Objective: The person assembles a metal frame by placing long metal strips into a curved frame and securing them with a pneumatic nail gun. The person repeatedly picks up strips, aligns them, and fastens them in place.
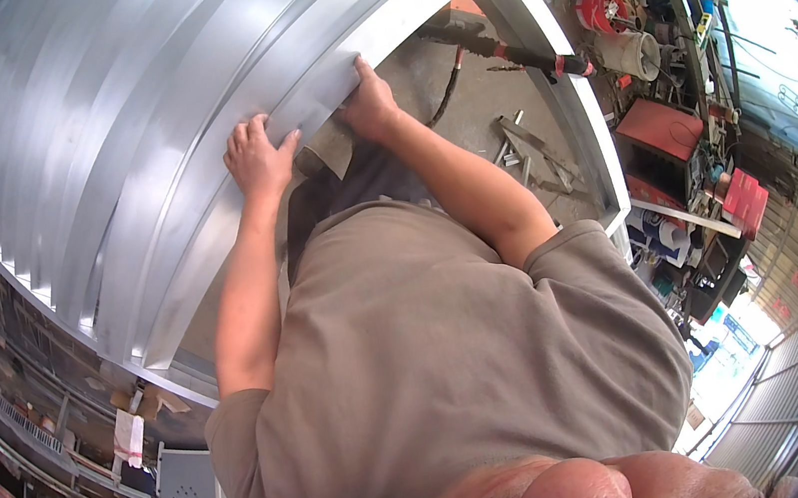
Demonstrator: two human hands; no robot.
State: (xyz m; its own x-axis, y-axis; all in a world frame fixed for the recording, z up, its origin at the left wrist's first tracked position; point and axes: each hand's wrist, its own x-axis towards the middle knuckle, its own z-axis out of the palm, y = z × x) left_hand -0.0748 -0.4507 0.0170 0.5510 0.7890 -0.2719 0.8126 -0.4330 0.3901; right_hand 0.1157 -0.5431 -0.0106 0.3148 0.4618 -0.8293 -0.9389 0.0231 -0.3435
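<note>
Broad silver metal slats (223, 60) lie side by side across a pale metal frame (545, 18). My left hand (258, 157) is at the nearest metal slat (322, 83), its fingers bent over the upper face and its thumb out to the side. Further along the same slat, my right hand (368, 102) grips the near edge with the thumb on top. Its other fingers are mostly hidden beneath the metal. Between my body and the slat, a short curved metal piece (334, 152) shows below my hands.
Through the open frame, loose metal offcuts (537, 150) lie on the floor. A dark cable with red bands (515, 54) crosses under the frame's right side. Beyond stand a red bucket (602, 13), a white bucket (634, 55) and a red-topped box (660, 129). Cluttered shelving (40, 427) lines the left.
</note>
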